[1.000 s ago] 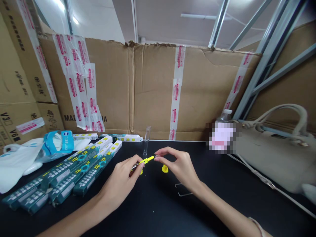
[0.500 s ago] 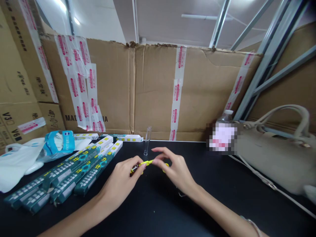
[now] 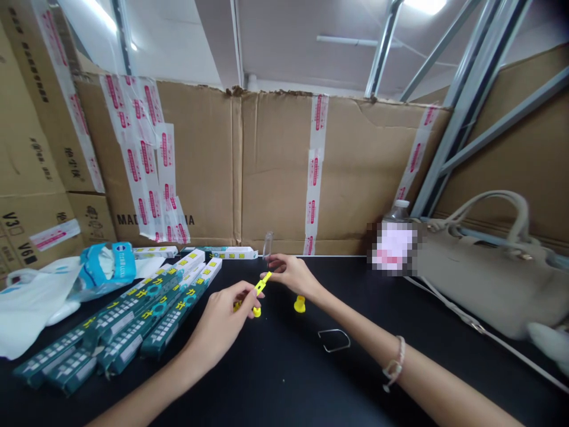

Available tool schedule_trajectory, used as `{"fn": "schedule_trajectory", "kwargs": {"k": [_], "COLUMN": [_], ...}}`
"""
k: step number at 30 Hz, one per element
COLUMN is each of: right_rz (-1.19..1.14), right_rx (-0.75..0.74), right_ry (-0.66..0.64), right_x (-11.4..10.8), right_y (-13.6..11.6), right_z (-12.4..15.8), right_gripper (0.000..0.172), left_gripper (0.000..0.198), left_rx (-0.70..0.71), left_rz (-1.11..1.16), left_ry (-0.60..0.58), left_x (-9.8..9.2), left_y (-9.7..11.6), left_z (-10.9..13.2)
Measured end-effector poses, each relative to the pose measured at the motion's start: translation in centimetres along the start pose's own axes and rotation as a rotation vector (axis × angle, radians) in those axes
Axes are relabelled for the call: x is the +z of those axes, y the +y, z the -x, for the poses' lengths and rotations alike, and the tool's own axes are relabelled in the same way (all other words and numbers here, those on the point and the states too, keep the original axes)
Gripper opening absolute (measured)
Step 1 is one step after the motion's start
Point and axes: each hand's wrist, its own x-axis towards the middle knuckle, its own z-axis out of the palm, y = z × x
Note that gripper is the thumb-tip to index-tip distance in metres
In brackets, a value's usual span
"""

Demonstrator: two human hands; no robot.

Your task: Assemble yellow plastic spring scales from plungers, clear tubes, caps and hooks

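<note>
My left hand [image 3: 226, 308] pinches a small yellow plastic piece [image 3: 261, 287] with a slot in it, its narrow end pointing up and right. More yellow parts show under the fingers, partly hidden. My right hand [image 3: 287, 274] is at the clear tube [image 3: 267, 244], thumb and fingers closing round its lower part; the upper part stands out above them. To the right of my left hand, a yellow cap-like piece [image 3: 300, 304] rests on the black table. Nearer my right forearm lies a bent metal wire [image 3: 333, 340].
Several long green and white boxes [image 3: 155, 308] lie piled at the left, beside a blue tissue pack [image 3: 108, 264] and a white plastic bag [image 3: 38, 302]. At the right are a beige handbag [image 3: 480, 273] and a bottle [image 3: 398, 237]. Cardboard walls [image 3: 271, 172] enclose the table [image 3: 249, 379].
My right hand has let go of the yellow parts and moved forward to the tube. The cap-like piece now lies uncovered on the table. My left hand keeps its yellow piece, now tilted more upright.
</note>
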Motion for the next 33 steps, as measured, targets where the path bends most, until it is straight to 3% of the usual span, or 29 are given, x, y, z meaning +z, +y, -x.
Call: {"fn": "schedule_trajectory", "kwargs": {"k": [3, 6, 14, 22, 29, 33], "right_rz": [-0.048, -0.123, -0.379, -0.741, -0.674, -0.613], "right_rx": [-0.005, -0.004, 0.056, 0.112, 0.04, 0.018], "right_ry": [-0.036, -0.02, 0.027, -0.08, -0.061, -0.115], "right_x": [0.4, 0.0, -3.1, -2.7, -2.5, -2.6], "right_y": [0.0, 0.2, -0.3, -3.3, -3.6, -3.5], "right_z": [-0.4, -0.4, 2.1, 4.9, 5.1, 5.2], "right_gripper": [0.019, 0.011, 0.025, 0.033, 0.032, 0.029], "left_gripper": [0.032, 0.031, 0.031, 0.035, 0.034, 0.033], "left_rx": [0.003, 0.013, 0.002, -0.004, 0.015, 0.019], "left_rz": [0.005, -0.006, -0.026, -0.052, -0.081, -0.09], "left_ry": [0.009, 0.035, 0.039, -0.003, 0.008, -0.003], "left_x": [-0.2, -0.4, -0.3, 0.3, 0.2, 0.3], "left_y": [-0.1, -0.2, -0.4, -0.4, 0.0, -0.1], "left_z": [-0.3, -0.4, -0.6, -0.4, -0.2, -0.1]}}
